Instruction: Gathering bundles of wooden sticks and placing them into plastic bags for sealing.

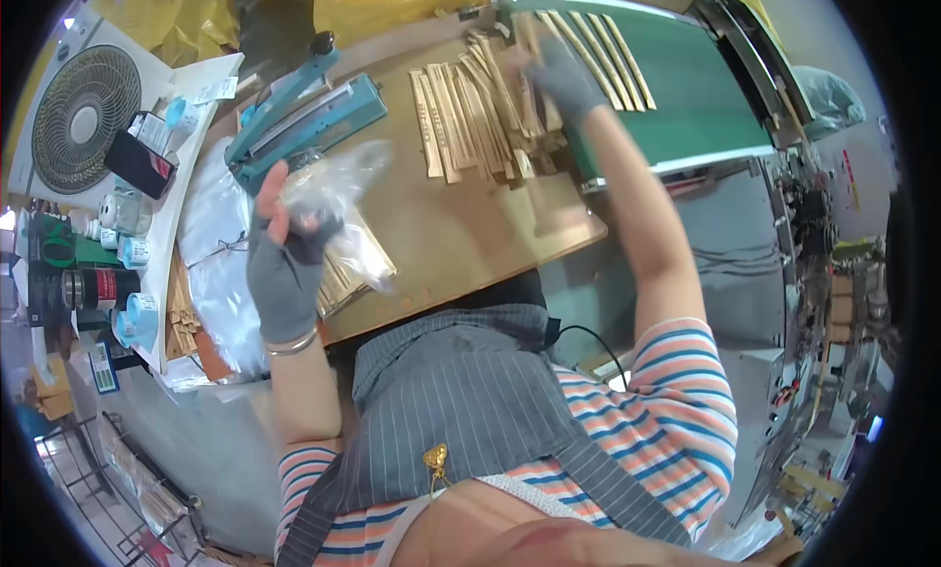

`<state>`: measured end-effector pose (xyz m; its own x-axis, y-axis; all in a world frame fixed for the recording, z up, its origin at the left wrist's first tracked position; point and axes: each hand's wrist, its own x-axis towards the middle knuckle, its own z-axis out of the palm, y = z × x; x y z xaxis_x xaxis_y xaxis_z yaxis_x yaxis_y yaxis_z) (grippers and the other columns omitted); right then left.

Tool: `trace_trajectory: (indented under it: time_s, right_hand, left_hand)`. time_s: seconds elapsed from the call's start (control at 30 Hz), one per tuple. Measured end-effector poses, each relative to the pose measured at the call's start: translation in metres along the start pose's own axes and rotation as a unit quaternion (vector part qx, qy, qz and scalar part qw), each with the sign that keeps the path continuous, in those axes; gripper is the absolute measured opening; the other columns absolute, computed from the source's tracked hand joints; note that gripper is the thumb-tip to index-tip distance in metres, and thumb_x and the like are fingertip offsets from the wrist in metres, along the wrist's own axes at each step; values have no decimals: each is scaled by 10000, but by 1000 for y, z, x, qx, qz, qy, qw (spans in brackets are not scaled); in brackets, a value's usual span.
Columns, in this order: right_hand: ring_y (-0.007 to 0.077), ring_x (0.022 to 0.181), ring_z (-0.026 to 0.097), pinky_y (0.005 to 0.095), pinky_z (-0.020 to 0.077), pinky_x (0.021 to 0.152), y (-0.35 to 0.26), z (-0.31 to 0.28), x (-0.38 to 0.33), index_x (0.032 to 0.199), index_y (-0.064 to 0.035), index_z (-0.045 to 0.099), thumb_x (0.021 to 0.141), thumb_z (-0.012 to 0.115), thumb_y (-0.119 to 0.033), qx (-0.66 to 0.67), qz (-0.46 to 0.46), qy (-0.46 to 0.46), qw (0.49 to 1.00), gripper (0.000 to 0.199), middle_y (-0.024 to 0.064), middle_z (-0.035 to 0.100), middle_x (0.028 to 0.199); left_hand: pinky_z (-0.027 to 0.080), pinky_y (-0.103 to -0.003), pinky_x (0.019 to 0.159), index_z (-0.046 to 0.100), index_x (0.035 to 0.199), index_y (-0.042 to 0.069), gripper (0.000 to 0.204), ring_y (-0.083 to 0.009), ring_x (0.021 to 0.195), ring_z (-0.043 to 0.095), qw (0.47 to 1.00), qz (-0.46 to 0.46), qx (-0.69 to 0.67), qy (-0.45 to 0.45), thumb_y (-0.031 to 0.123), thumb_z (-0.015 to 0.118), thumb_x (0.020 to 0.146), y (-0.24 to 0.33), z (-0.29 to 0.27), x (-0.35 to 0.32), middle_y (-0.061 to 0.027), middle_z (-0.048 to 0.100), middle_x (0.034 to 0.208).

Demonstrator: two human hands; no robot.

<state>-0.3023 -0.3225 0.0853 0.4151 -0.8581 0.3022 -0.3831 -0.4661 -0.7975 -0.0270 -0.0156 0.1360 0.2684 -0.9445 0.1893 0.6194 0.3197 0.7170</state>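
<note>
My left hand (286, 263), in a grey fingerless glove, grips a crumpled clear plastic bag (365, 175) at the table's left side, one finger pointing up. Pale flat strips, apparently wood, (338, 285) lie under and beside that bag. My right hand (569, 82), gloved alike, reaches to the near-left end of the green conveyor belt (691, 87). Its fingers are smeared by motion beside more pale strips, so I cannot tell whether it holds one. Left of it, a loose row of strips (461, 121) covers part of the brown tabletop (431, 244).
A blue bag sealer (328, 126) stands at the table's back left. Beyond it are a white shelf (201, 185) bearing a phone (140, 163) and several tape rolls, and a fan (86, 118). Several strips (618, 62) lie spaced on the belt. Stacked plastic bags (211, 263) sit on the left.
</note>
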Motion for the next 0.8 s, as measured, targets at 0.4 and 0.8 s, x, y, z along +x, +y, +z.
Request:
trace_trajectory:
  time_s: [0.4,0.8]
  right_hand:
    - [378,1309,342,393,314,1063,2,66,29,1368,118,264,787,481,-691,-340,59,-43,938,1019,308,345,1380]
    - [191,865,624,311,482,788,-11,137,-3,1042,37,639,741,680,-488,209,251,-180,928,607,132,661,979]
  left_hand:
    - [396,-375,973,443,1284,-28,654,-352,1127,531,753,-23,635,171,449,592,862,-214,-53,158,-248,576,1164]
    - [455,-281,811,644,1040,-14,505,-145,905,595,938,-204,220,175,402,742,768,-198,-90,168,-51,648,981]
